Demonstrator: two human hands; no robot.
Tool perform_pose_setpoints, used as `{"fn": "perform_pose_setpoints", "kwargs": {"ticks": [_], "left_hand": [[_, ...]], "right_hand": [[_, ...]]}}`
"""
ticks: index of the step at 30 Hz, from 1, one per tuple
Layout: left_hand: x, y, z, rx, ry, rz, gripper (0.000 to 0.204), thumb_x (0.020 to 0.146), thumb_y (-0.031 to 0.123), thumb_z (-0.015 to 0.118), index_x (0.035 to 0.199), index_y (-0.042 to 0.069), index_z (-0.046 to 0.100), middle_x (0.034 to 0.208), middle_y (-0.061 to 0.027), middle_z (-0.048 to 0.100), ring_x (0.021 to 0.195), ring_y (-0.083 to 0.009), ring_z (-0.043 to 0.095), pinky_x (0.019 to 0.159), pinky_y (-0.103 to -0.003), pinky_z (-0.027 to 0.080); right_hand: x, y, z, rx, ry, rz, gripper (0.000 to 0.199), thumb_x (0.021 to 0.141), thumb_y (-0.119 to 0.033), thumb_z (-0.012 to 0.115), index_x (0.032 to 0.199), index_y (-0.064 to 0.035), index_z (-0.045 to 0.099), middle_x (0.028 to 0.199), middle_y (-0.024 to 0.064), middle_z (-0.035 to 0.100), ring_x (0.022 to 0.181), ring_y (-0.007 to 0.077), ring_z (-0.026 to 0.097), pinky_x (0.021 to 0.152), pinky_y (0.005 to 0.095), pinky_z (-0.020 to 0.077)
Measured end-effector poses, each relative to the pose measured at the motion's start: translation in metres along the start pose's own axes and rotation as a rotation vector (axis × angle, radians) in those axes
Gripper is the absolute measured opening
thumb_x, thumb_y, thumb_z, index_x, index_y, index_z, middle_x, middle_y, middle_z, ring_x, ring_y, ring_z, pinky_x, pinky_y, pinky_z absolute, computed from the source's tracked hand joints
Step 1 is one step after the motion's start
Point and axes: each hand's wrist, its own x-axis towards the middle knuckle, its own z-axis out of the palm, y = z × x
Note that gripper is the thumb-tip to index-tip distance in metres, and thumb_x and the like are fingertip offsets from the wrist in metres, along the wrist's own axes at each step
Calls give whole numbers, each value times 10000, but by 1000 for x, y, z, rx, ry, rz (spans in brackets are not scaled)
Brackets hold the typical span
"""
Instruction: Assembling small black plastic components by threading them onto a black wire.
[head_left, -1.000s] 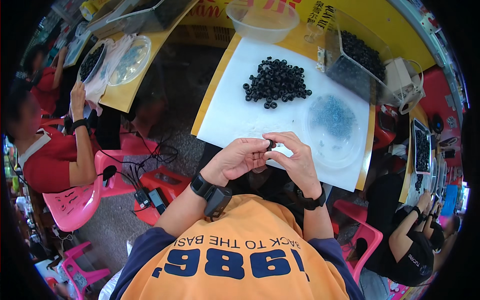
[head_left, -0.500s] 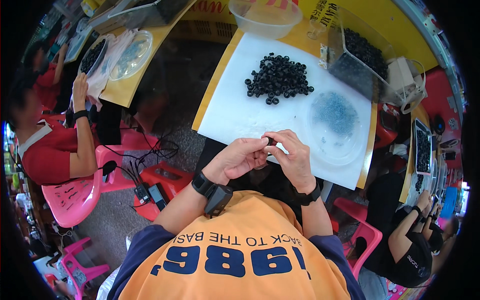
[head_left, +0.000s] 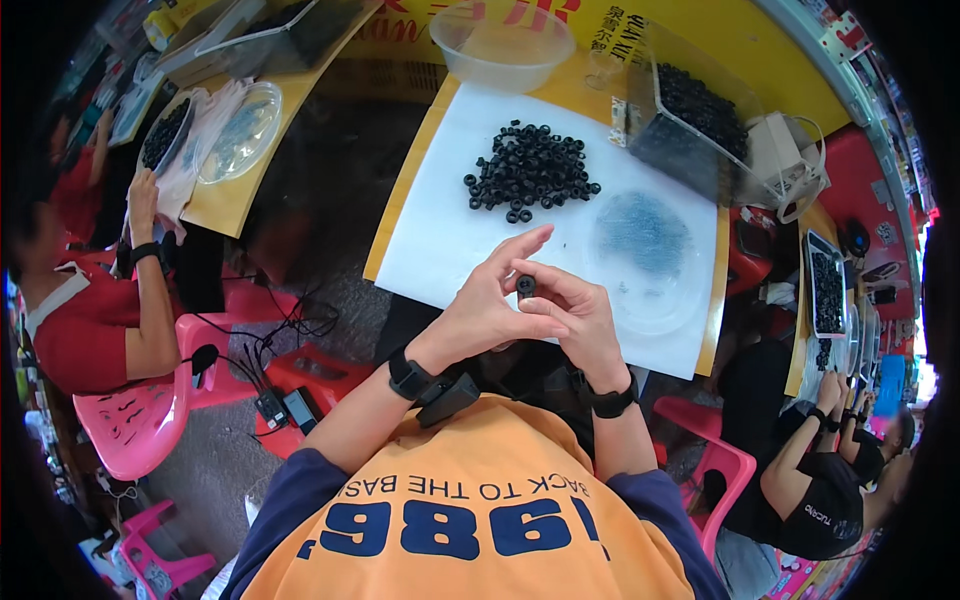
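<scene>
Over the front edge of the white sheet, my right hand pinches a small black ring-like part, its round hollow end turned up. Close against it on the left is my left hand, thumb and forefinger spread wide around the part. My left thumb reaches across to the right-hand fingers; I cannot tell whether it touches the part. Beyond the hands lies a pile of similar black parts. To its right, a clear shallow dish holds many tiny bluish clear pieces.
At the back stand an empty clear bowl and a clear bin of black parts. A white bag sits beside the bin. Co-workers sit at tables left and right. Pink stools and cables are on the floor.
My left fingers have opened away from the black part, and the forefinger now points up and outward. The part stays in my right fingers, turned with its hollow end up. The view has shifted slightly.
</scene>
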Motion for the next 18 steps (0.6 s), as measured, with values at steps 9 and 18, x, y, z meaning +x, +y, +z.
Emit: {"fn": "perform_pose_setpoints", "kwargs": {"ticks": [9,18], "left_hand": [[-8,12,7,164,-19,2,506,777,211,844,1205,-8,687,1165,-132,717,1019,-158,684,900,-292,547],[-7,-5,7,-35,38,-1,622,856,137,743,1422,19,513,1333,-161,633,1131,-191,651,889,-287,551]], "right_hand": [[-12,9,13,-53,-18,-142,270,957,3,623,1218,-7,690,965,8,714,848,60,639,756,206,516],[-8,3,22,89,22,-3,270,966,-58,648,1226,1,693,903,-14,679,869,54,610,779,194,498]]}}
